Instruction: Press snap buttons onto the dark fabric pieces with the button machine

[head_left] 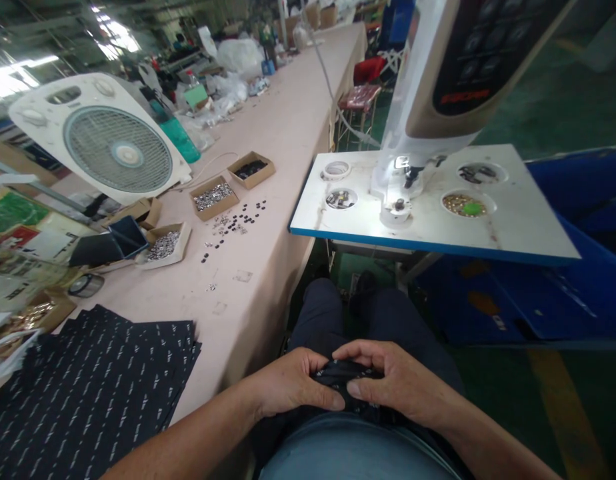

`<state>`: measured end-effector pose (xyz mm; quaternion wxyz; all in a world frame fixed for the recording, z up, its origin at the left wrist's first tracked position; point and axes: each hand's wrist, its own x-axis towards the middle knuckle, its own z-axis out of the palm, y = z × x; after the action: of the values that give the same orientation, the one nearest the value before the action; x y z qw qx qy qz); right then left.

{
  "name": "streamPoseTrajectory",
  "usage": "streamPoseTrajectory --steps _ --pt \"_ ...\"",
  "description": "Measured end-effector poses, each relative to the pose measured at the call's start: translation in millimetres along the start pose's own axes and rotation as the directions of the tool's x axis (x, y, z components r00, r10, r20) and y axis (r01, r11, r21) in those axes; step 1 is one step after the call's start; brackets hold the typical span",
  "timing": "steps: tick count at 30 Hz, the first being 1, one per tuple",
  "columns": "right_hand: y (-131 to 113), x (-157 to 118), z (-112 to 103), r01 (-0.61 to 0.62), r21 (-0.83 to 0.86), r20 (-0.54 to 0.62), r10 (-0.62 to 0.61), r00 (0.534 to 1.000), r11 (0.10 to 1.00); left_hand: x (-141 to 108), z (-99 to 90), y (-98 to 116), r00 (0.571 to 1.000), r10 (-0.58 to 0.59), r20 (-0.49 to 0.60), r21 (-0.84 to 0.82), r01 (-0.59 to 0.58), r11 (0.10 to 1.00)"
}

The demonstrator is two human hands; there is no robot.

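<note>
Fabric in black with small white marks (347, 373) is held bunched at the person's lap, between both hands. By the left hand (293, 383) its left side is pinched, the thumb laid along the near part; by the right hand (395, 383) its right side is pinched, the index finger arched over the far edge and the thumb pressed on the near part — each grip is closed on the cloth. How the folds run beneath the fingers cannot be told.

On the pale pinkish tabletop (253, 300) to the left, a stack of black printed fabric sheets (88, 393) is laid near the left forearm. Farther along, a brown cardboard box of small silver pieces (221, 210) and a brown cardboard box of black pieces (262, 175) are set close together, with loose black round pieces (233, 227) scattered near them. A white box fan with a round grille (125, 157) is stood beyond. Ahead, a white machine with a dark panel (423, 127) is set over a white board with a blue edge (433, 230) — a bright green piece (472, 209) is seen in one of its round recesses.
</note>
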<state>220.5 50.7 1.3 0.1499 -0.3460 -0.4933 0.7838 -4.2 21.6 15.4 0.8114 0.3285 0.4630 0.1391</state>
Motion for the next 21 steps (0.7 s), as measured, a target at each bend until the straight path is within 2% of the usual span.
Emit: streamPoseTrajectory --steps 4,10,17,21 --pt "1 1 8 -0.063 -0.061 0.026 0.065 0.998 0.996 -2 -6.3 -13 1.0 0.002 0.005 -0.004 -0.002 1.0" --pt "-14 4 26 0.034 -0.319 -0.056 -0.054 0.997 0.947 -3 -13.8 -22 0.999 0.029 -0.022 -0.018 -0.03 0.999" --pt "-12 7 33 -0.042 -0.248 -0.106 0.016 0.994 0.968 -8 -16.8 -17 0.999 0.016 -0.047 -0.037 -0.018 0.999" --pt "-10 8 33 -0.1 -0.247 -0.165 0.06 0.985 0.964 -12 -15.9 -13 0.999 0.025 -0.045 0.018 -0.025 1.0"
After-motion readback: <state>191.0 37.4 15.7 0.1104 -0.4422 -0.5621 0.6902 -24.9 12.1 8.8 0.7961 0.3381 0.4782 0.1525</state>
